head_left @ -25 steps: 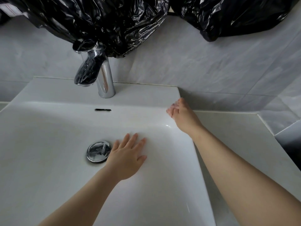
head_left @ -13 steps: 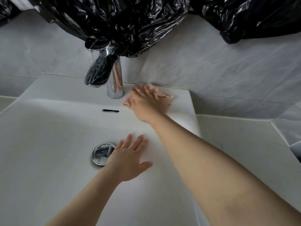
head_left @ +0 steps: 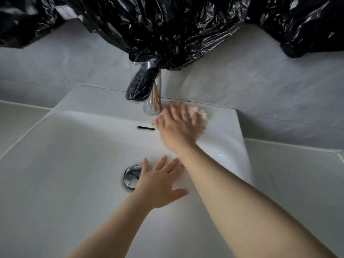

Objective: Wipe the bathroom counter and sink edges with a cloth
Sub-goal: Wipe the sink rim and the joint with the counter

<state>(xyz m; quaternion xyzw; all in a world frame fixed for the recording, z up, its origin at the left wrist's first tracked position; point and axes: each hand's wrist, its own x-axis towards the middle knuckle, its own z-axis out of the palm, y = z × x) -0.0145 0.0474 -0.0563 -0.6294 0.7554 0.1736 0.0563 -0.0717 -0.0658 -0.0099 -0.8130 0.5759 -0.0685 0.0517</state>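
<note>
A white rectangular sink [head_left: 93, 101] fills the view. My right hand [head_left: 178, 127], blurred by motion, lies flat with spread fingers on the sink's back ledge just right of the chrome faucet [head_left: 151, 94]. It presses a small pale pink cloth [head_left: 198, 113], which peeks out beyond the fingertips. My left hand [head_left: 160, 185] rests flat in the basin, fingers straight, beside the chrome drain plug [head_left: 131, 175]. It holds nothing.
Black plastic sheeting [head_left: 167, 25] hangs on the grey tiled wall and drapes over the faucet top. Pale counter [head_left: 288, 174] runs to the right of the sink, and a strip of counter [head_left: 16, 123] lies to the left. An overflow slot [head_left: 146, 128] sits below the faucet.
My right hand has swept with the cloth from the sink's back right corner leftward along the back ledge to the faucet. The left hand has stayed beside the drain.
</note>
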